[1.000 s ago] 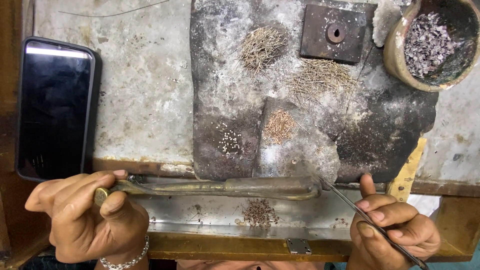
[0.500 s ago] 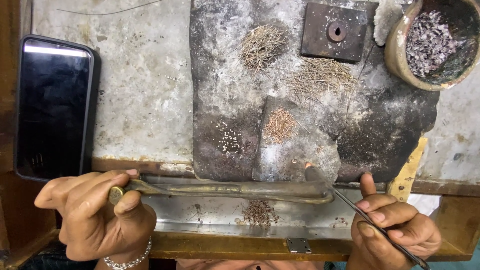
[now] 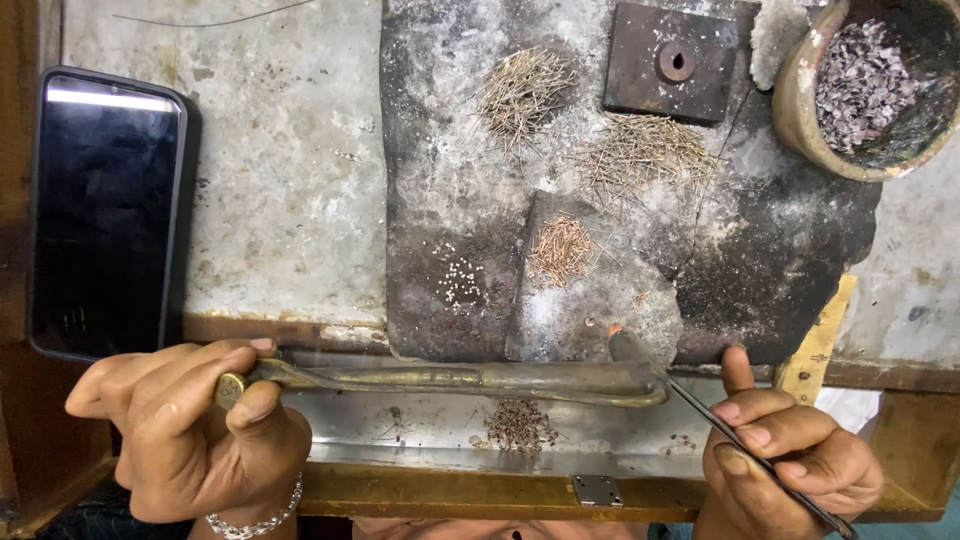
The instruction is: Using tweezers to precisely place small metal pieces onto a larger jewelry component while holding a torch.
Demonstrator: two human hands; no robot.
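Left hand [image 3: 190, 430]: fingers closed around the end cap of a long brass blowpipe [image 3: 450, 380], held level along the front edge of the bench.
Blowpipe tip: curved nozzle [image 3: 625, 345] points up at the grey pad [image 3: 590, 300] on the dark soldering slab [image 3: 620, 200].
Right hand [image 3: 790, 455]: fingers pinched together on thin tweezers [image 3: 740, 440], whose points meet near the nozzle.
Work zone: small copper-coloured wire bits [image 3: 562, 250] lie on the pad; tiny pale beads [image 3: 460, 285] beside it (too small to tell apart).
Surroundings: two heaps of fine wire [image 3: 525, 90], square steel block [image 3: 670, 62], clay bowl of flakes [image 3: 865, 85], phone [image 3: 105, 210] well to the left.
Risk: a gust from the nozzle could scatter the loose bits; unsteady tweezers could drop a piece into the tray [image 3: 450, 440].
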